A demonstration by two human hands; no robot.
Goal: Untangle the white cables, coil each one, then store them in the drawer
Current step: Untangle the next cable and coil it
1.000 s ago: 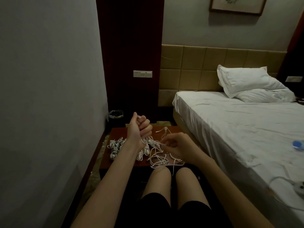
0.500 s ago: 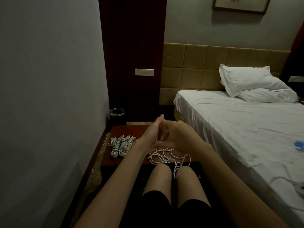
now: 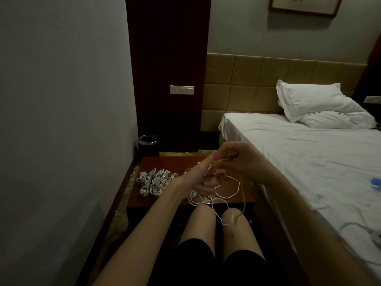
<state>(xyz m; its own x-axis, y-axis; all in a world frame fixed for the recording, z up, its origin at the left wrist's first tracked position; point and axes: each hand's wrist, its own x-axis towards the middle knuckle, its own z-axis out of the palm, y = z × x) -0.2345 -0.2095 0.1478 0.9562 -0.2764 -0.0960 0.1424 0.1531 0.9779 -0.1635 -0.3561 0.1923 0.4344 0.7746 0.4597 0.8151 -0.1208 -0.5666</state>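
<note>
i see a loose white cable [image 3: 227,196] spread in open loops over the near right part of a small red-brown wooden table [image 3: 175,162], spilling past the near edge, with one end and its plug [image 3: 234,219] hanging in front of my right knee. my right hand [image 3: 241,156] is raised above the table's far right part, fingers curled and pinching a strand of this cable that runs down to the plug. my left hand [image 3: 201,172] reaches in beside it, fingers stretched fairly straight toward the right hand and touching the cable; motion blur keeps me from telling whether it grips anything. a heap of coiled white cables [image 3: 153,180] sits on the left half of the table, near its left edge, just beside my left wrist. beyond the table's far left corner stands a dark bin [image 3: 147,144] against the wall. a bed with a white sheet [image 3: 299,157] runs along the table's right side, two pillows [image 3: 317,106] at its head.
</note>
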